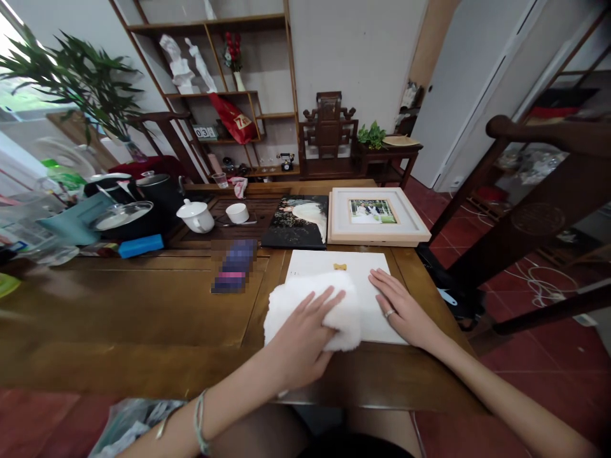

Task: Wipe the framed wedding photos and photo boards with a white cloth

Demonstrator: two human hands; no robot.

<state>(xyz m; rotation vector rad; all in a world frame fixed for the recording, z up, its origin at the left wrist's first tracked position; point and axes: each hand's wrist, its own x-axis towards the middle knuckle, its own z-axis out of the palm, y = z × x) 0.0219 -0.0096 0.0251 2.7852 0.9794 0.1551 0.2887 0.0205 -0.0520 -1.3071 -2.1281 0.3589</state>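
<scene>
My left hand (pixel 300 337) lies flat, fingers spread, on top of a fluffy white cloth (pixel 296 299). The cloth rests on the left half of a white flat album or box (pixel 363 267) with a small gold bow on it, near the front edge of the wooden table (pixel 143 305). My right hand (pixel 403 305) lies open and flat on the right side of that white album, a ring on one finger. Neither hand grips anything.
Behind the album lie a dark photo print (pixel 298 222) and a framed photo (pixel 375 216). A white teapot (pixel 196 216), cup (pixel 237 212), pots (pixel 124 216) and a blue sponge (pixel 140 245) stand at the left. A dark wooden chair (pixel 539 210) stands at the right.
</scene>
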